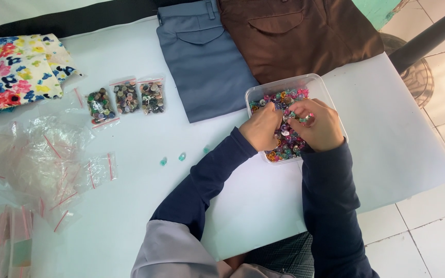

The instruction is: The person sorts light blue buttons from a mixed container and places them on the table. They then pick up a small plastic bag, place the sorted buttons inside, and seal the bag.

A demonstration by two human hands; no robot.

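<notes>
Head view, container: a clear plastic tub (319, 85) of mixed coloured buttons (286, 145) is seen on the white desk (387, 149).
Left hand (261, 128): fingers curled among the buttons; grip cannot be told.
Right hand (319, 126): fingers pinched narrow on a small button (293, 115).
Surroundings: three filled zip bags (126, 98) are noted well apart.

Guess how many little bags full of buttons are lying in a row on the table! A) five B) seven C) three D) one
C: three small clear bags of buttons lie side by side on the white table, left of the grey folded trousers.
</notes>
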